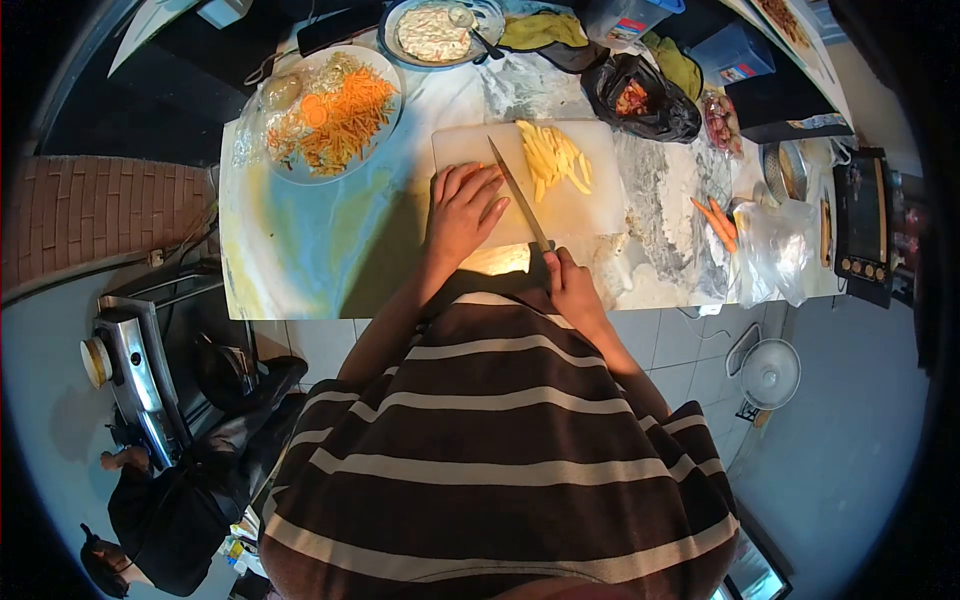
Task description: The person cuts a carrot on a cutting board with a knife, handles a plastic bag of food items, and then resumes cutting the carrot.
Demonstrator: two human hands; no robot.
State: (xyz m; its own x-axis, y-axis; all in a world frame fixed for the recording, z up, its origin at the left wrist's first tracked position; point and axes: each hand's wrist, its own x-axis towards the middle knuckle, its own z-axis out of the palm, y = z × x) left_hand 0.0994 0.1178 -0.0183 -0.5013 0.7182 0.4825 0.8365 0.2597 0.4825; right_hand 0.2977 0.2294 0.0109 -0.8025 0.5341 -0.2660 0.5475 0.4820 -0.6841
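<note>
A white cutting board (600, 215) lies on the table before me. On its left part rests my left hand (463, 213), fingers bent over a bit of something orange that is mostly hidden. My right hand (572, 283) grips the handle of a long knife (521, 198) at the board's front edge. The blade points away and to the left, close beside my left fingertips. Pale yellow cut sticks (551, 158) form a pile on the board, right of the blade. A large plate (392, 130) at the back left holds orange shreds (350, 118) and other cut pieces.
Behind the board are a bowl of creamy mix (436, 34), green cloths (543, 31) and a black bag (680, 117). Carrots (716, 224) and a clear plastic bag (775, 250) lie right. A person in black (175, 520) is near the stove (145, 375), lower left.
</note>
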